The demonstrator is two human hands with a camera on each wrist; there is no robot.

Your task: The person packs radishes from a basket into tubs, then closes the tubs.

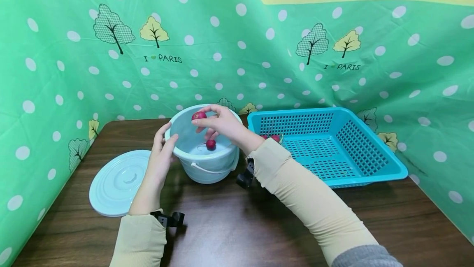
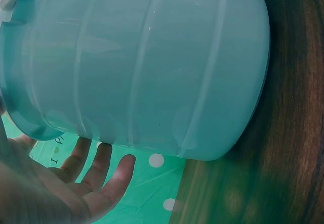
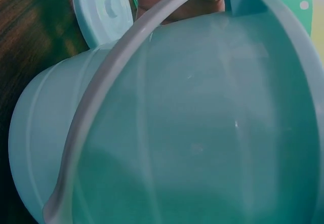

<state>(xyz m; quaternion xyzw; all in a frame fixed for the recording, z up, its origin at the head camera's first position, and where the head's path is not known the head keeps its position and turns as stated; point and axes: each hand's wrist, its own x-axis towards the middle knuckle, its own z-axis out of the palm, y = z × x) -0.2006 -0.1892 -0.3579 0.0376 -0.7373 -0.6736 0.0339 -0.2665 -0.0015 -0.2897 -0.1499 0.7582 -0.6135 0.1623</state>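
Right hand: your right hand (image 1: pixel 222 124) hangs over the mouth of the pale blue round plastic bucket (image 1: pixel 205 164), fingers curled, tips pinching one small red radish (image 1: pixel 198 115) at the bucket's 11 o'clock rim. The right wrist view shows only the bucket wall and its pale handle (image 3: pixel 96 107), not the fingers.

Left hand: your left hand (image 1: pixel 161 156) lies against the bucket's outer wall at 9 o'clock, fingers nearly straight and spread, thumb up by the rim. In the left wrist view the straight fingers (image 2: pixel 109 176) show just beside the bucket wall (image 2: pixel 152 67); a flat steadying touch, not a curled grasp.

Radishes, count: three visible. One is pinched in your right hand; one lies on the bucket floor (image 1: pixel 211 144), near centre; one lies in the basket (image 1: pixel 275 138) at its 9 o'clock corner, partly hidden by your right forearm. I cannot tell whether more lie behind the arm.

Bucket: one, upright on the dark brown wooden table (image 1: pixel 229 226), handle folded down the front.

Lid: one pale blue round plastic lid (image 1: pixel 118 182), flat on the table at the bucket's 8 o'clock, just beside your left wrist, apart from the bucket.

Basket: one blue rectangular perforated plastic basket (image 1: pixel 333 147), at the bucket's 3 o'clock, close beside it.

Backdrop: green dotted cloth with tree prints (image 1: pixel 111 53) round the table on three sides.
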